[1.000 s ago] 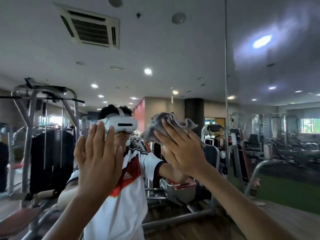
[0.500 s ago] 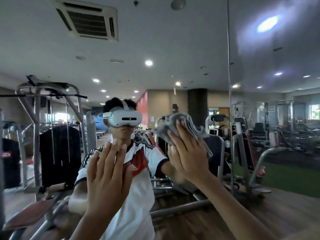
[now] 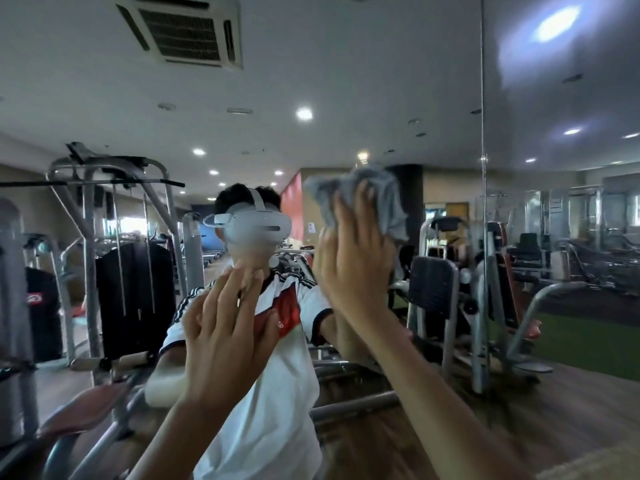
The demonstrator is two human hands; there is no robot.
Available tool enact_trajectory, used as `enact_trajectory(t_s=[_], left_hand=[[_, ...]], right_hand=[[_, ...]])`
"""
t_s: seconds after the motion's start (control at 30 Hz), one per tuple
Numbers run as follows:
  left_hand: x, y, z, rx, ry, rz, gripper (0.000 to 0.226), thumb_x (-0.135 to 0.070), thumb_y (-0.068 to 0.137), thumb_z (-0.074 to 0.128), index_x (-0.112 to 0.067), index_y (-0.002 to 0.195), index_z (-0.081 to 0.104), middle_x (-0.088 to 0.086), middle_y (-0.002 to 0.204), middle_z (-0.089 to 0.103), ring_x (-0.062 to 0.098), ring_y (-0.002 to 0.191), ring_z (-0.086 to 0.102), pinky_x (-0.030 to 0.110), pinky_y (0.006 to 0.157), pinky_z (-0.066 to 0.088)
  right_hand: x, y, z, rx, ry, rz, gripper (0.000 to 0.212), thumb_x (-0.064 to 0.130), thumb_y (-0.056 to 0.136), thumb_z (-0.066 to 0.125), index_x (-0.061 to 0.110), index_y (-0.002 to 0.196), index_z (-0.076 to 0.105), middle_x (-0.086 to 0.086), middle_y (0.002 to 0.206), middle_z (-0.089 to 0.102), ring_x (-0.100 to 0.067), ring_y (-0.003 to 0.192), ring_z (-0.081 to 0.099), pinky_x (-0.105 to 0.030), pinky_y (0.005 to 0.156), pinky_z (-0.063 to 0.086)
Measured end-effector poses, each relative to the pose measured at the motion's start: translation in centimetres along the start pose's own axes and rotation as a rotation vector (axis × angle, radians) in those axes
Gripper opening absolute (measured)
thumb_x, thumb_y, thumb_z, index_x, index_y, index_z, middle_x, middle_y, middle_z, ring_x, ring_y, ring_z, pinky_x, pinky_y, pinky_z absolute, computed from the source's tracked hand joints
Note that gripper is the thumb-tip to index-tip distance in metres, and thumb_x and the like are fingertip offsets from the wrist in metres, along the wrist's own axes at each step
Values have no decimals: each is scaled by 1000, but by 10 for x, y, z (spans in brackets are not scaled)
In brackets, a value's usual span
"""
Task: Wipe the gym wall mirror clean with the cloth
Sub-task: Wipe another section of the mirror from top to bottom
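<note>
We saw the right hand (image 3: 353, 271) press the grey cloth (image 3: 388, 202) onto the wall mirror (image 3: 519, 81), fingers (image 3: 362, 199) straight, slightly spread. The left hand (image 3: 225, 341) was below-left of them, its fingers spread, holding nothing.

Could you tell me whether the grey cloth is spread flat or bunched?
Bunched: the grey cloth lies crumpled under the right hand.

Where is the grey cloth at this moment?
In the head view, the grey cloth is right of centre, pressed on the wall mirror by the right hand, left of the vertical mirror seam.

Crumpled grey cloth (image 3: 390, 202) high against the wall mirror (image 3: 381, 81)
</note>
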State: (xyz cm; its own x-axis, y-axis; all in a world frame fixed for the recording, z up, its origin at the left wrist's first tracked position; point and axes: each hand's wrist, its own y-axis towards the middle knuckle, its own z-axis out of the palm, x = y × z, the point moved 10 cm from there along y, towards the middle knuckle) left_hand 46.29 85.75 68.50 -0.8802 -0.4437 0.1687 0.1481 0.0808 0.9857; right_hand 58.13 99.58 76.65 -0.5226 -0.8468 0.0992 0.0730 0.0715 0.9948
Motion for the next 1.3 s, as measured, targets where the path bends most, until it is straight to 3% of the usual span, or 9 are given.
enact_trajectory(t_s=[0.13,0.23,0.43,0.6,0.73,0.9,1.0,1.17,1.3], left_hand=[[36,-5,-13,16,-26,-69,54,-39,96,47,-6,138,54,15,149,42,32,135,40,52,108,30],[67,-9,-24,40,-2,-83,56,-40,95,48,-8,141,50,14,151,39,31,137,36,57,106,32],[123,-11,-41,120,46,-150,63,-44,91,49,-12,145,47,17,153,38,33,139,32,49,110,20],[176,-24,-57,159,18,-228,62,-55,94,38,-20,146,43,15,155,33,33,141,29,48,110,18],[225,-34,-73,195,7,-280,65,-65,97,23,-24,145,41,15,154,34,36,140,30,60,109,23],[281,-43,-95,221,-1,-336,62,-52,91,37,-25,146,44,11,156,29,33,143,24,58,109,19],[309,-51,-104,227,0,-357,61,-50,92,36,-25,147,42,12,157,28,34,143,26,59,108,22],[343,-73,-119,236,2,-404,62,-52,91,38,-26,147,43,11,157,29,33,142,27,61,107,24],[381,-90,-129,305,24,-410,63,-56,93,36,-29,149,39,9,159,24,33,142,26,63,109,26]], right_hand=[[26,-112,0,162,-33,-297,49,37,107,32,21,153,36,-8,161,30,-20,149,28,-40,112,36],[-20,-131,-14,133,-68,-107,50,41,106,31,19,150,40,-11,159,32,-23,146,32,-45,107,41],[16,-12,-4,-2,-34,229,55,37,104,28,13,152,38,-17,161,28,-30,149,25,-33,118,8],[148,-16,25,25,5,-93,52,35,104,35,17,153,39,-11,161,30,-22,150,24,-37,105,32],[167,-105,30,157,9,-311,51,37,106,37,22,155,34,-5,164,23,-15,151,21,-42,102,43],[128,-69,20,56,8,-23,53,43,108,19,20,154,30,-10,164,20,-25,152,17,-45,122,19],[171,-8,26,5,3,61,62,46,105,9,17,153,34,-13,161,26,-28,151,21,-38,117,16],[296,1,56,31,74,-142,54,38,103,27,19,153,39,-10,161,29,-21,150,23,-37,98,35],[353,-99,60,147,27,-569,51,34,104,39,22,154,38,-6,162,28,-19,141,42,-41,94,43]])
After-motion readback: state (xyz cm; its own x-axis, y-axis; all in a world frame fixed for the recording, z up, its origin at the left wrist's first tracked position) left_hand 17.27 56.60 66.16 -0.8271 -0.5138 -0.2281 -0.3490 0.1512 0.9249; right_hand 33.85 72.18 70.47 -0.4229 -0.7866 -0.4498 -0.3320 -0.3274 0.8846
